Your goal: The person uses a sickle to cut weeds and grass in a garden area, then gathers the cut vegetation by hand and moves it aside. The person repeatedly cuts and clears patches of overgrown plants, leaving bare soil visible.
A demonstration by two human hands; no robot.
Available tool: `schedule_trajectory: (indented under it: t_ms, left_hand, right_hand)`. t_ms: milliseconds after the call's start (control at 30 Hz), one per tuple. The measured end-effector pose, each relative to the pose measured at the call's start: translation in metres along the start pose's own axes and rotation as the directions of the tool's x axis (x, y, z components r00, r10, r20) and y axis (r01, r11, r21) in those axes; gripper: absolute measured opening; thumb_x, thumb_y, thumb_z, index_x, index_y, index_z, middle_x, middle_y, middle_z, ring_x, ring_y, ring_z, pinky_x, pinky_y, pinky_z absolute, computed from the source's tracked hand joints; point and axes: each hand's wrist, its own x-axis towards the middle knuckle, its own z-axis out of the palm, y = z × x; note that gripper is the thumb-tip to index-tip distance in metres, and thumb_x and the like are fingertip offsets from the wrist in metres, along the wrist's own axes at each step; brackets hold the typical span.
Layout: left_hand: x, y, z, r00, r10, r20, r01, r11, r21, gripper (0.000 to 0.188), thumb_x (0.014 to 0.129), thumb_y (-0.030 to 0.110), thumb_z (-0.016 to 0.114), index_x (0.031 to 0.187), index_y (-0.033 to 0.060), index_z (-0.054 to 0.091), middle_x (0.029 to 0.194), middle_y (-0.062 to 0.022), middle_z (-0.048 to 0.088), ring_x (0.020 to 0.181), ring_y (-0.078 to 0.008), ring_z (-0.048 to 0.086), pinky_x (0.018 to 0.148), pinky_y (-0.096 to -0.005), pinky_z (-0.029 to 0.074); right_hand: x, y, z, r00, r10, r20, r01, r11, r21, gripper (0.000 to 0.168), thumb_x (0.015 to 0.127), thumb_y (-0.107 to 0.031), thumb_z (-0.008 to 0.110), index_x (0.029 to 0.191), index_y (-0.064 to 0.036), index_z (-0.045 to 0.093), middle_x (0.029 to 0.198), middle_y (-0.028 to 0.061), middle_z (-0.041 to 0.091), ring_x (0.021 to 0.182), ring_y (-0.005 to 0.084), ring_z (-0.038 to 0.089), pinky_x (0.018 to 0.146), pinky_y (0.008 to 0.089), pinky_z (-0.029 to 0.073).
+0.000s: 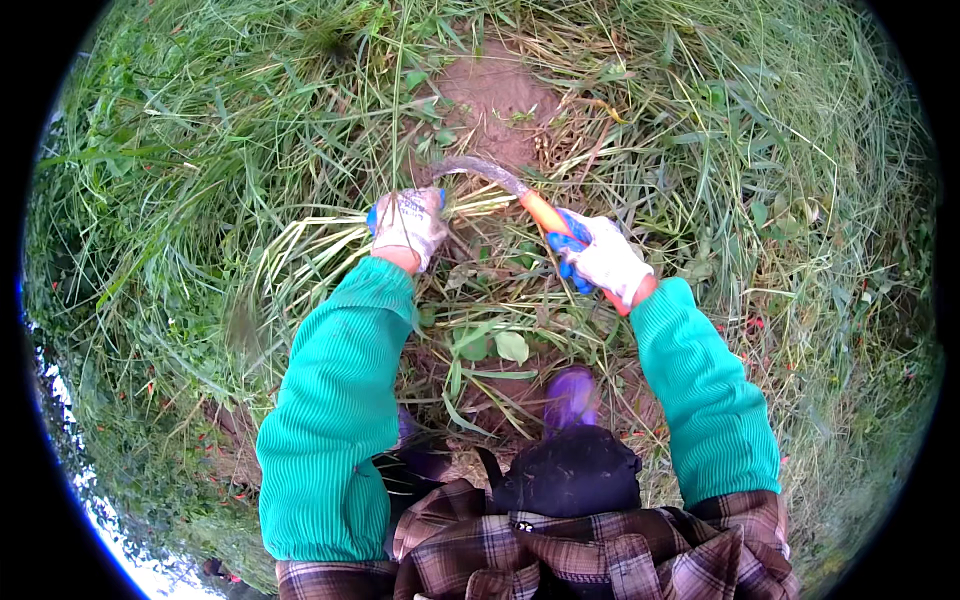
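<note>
My left hand (411, 223), in a white work glove with blue on the palm side, is closed around a bunch of grass stalks (319, 234). The stalks stick out on both sides of the fist. In the same kind of glove, my right hand (600, 253) grips the orange handle of a sickle (546, 214). Its curved, dirt-smeared blade (484, 166) arches leftward, with the tip close to the knuckles of my left hand. Whether the blade touches the stalks cannot be told.
Bare reddish soil (499, 97) shows ahead of the hands. Tall grass (187, 150) stands to the left, and flattened grass (720, 165) lies to the right. Low broad leaves (512, 347) grow near my purple shoe (571, 397). Green sleeve covers reach to my wrists.
</note>
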Motion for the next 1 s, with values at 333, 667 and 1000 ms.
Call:
schedule_trajectory:
  t_ms: [333,667,1000]
  left_hand:
    - [-0.093,-0.030,-0.037,0.955,0.265,0.135,-0.285,0.945,0.160,0.031,0.056,0.024,0.066,0.083,0.0140,0.054,0.073,-0.0043,0.058,0.075,-0.0222,0.055,0.067,-0.0366,0.039]
    - [-0.272,-0.229,-0.004,0.742,-0.414,0.527,0.262,0.903,0.340,0.045,0.061,0.033,0.067,0.101,0.0161,0.057,0.082,-0.0126,0.060,0.082,-0.0326,0.056,0.071,-0.0410,0.042]
    - [-0.102,-0.028,-0.166,0.982,0.145,0.124,-0.111,0.962,-0.251,0.056,0.069,0.023,0.064,0.120,0.0119,0.046,0.115,-0.0124,0.050,0.104,-0.0306,0.048,0.086,-0.0396,0.038]
  right_hand:
    - [-0.099,0.009,0.010,0.991,0.133,-0.014,-0.126,0.961,0.246,0.045,0.081,-0.013,0.060,0.123,-0.007,0.046,0.065,0.0013,0.056,0.052,0.0061,0.052,0.044,0.0234,0.042]
    - [-0.080,0.005,-0.024,0.906,0.106,-0.410,0.039,0.943,0.330,0.046,0.085,-0.018,0.056,0.126,-0.005,0.041,0.062,0.0020,0.054,0.043,0.0066,0.047,0.036,0.0201,0.037]
    - [0.044,-0.103,-0.003,0.917,-0.370,-0.149,0.399,0.859,0.321,0.057,0.080,-0.001,0.054,0.132,-0.011,0.034,0.081,0.0005,0.056,0.057,0.0068,0.050,0.044,0.0208,0.040]
